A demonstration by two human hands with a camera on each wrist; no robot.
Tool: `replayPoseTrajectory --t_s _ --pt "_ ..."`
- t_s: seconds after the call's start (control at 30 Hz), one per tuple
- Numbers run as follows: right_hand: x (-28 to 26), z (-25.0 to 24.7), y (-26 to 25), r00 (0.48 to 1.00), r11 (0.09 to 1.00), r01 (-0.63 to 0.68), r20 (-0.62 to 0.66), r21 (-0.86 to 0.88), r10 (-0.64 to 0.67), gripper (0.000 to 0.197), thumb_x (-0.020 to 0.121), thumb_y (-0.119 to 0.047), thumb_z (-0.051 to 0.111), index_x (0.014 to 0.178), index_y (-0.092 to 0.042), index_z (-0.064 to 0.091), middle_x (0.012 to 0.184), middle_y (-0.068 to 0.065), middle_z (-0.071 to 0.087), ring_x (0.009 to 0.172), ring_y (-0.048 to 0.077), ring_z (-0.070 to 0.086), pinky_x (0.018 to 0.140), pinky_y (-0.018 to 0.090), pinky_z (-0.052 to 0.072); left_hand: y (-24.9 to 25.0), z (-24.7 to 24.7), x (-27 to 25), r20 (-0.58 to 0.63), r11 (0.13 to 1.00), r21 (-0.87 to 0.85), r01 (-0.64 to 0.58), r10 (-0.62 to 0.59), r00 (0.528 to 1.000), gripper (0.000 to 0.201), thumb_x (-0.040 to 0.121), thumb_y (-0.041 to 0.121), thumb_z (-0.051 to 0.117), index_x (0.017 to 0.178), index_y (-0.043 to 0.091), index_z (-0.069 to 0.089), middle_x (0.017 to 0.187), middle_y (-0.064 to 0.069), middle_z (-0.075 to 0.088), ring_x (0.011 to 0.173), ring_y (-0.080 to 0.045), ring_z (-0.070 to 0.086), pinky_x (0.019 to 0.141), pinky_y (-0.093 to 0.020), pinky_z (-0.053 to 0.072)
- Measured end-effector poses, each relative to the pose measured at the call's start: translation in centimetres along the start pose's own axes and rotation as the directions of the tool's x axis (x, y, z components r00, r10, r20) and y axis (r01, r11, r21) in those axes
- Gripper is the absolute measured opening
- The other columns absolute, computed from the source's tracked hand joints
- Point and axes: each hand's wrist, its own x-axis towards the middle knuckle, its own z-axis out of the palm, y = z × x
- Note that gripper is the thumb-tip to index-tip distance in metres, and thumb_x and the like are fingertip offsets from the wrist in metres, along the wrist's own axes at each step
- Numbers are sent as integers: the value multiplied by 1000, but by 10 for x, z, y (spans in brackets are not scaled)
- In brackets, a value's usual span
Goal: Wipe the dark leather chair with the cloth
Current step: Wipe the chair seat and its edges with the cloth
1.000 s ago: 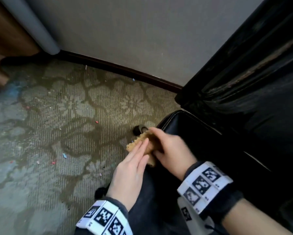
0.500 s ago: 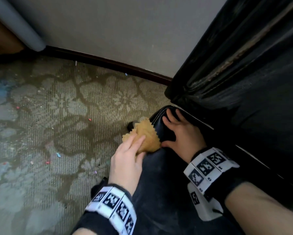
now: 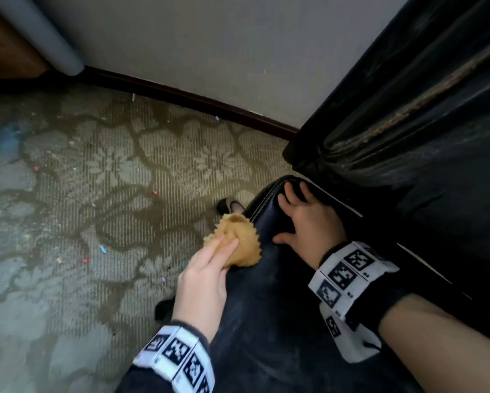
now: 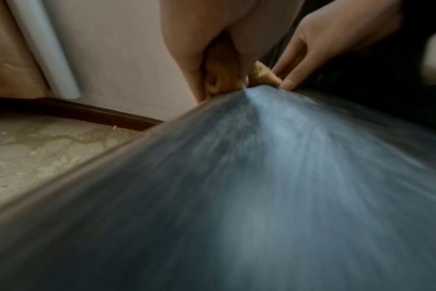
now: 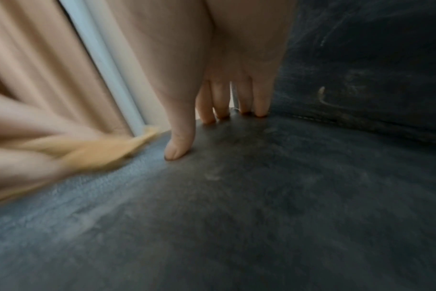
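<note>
A bunched tan cloth (image 3: 238, 242) lies on the left edge of the dark leather chair seat (image 3: 266, 321). My left hand (image 3: 209, 268) holds the cloth (image 4: 222, 67), fingers and thumb pinching it against the seat (image 4: 261, 177). My right hand (image 3: 309, 219) rests flat on the far corner of the seat, fingers spread toward the backrest (image 3: 408, 109). In the right wrist view my right fingertips (image 5: 260, 110) and thumb press the seat (image 5: 261, 196), and the cloth (image 5: 100, 151) shows blurred at left.
Patterned carpet (image 3: 96, 194) with small coloured specks lies left of the chair. A dark baseboard (image 3: 181, 95) and pale wall run behind. A chair foot (image 3: 229, 207) sits on the carpet just beyond the cloth. A grey post (image 3: 39, 32) stands at the far left.
My right hand let go of the cloth and settled flat on the seat's far corner. My left hand took the cloth and holds it at the seat's left edge.
</note>
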Motion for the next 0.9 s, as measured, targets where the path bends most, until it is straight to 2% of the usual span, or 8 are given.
replayPoseTrajectory --t_s 0.1,0.2,0.3,0.4,0.5,0.67,0.8,0.9 --pt "2 -1 -5 1000 999 -18 15 -36 19 75 88 -38 59 147 -17 18 159 -2 0 146 23 -2 110 36 29 -8 -18 -19 46 999 26 -24 23 999 61 61 -24 68 107 16 70 120 -2 61 108 -12 56 102 -2 22" --pt "2 -2 -7 999 997 -20 28 -68 22 74 88 -39 57 146 -16 18 158 -1 1 145 25 -1 110 36 29 -4 -27 13 48 998 16 -57 56 997 59 61 -24 65 107 13 70 121 -4 61 108 -19 60 103 -10 26" --pt "3 -3 -7 999 996 -14 29 -91 17 74 87 -41 58 146 -16 20 158 0 3 145 25 1 109 37 30 8 -10 37 37 999 -2 -50 50 998 54 66 -21 62 107 13 70 122 -9 62 113 -22 58 104 -14 25" --pt "4 -4 -7 999 993 -22 43 -112 27 75 87 -41 58 146 -16 19 158 0 2 145 25 1 109 38 30 6 1 5 31 997 -21 -71 71 997 45 71 -13 51 103 10 71 123 -7 61 116 -15 51 107 -7 19" --pt "5 -7 -11 998 989 -13 62 -146 22 76 87 -42 58 146 -15 19 158 3 5 145 28 4 107 39 32 -9 -12 -37 69 992 -13 -122 123 990 40 81 3 37 99 9 73 125 -2 58 120 -11 45 109 -9 20" --pt "-1 -9 -13 1000 991 -14 19 -132 17 76 87 -40 58 146 -12 19 158 5 5 145 29 5 109 39 30 -14 -37 -45 110 992 33 -121 116 987 38 71 -15 56 97 8 72 116 -9 65 114 -21 57 105 -4 21" --pt "-21 3 -21 993 991 121 6 -65 -121 87 81 -40 65 148 -30 10 158 -1 -4 145 27 -5 114 54 18 -10 -32 10 64 999 -29 24 -22 998 48 73 -16 63 113 11 67 132 -7 54 123 -18 48 107 -5 17" --pt "-25 14 -31 976 971 210 74 -113 -203 87 81 -40 66 147 -38 8 158 -6 -11 144 27 -15 111 62 14 -10 -17 -4 113 998 -53 19 -13 993 46 79 -9 63 118 14 63 136 0 47 126 -18 47 104 2 13"
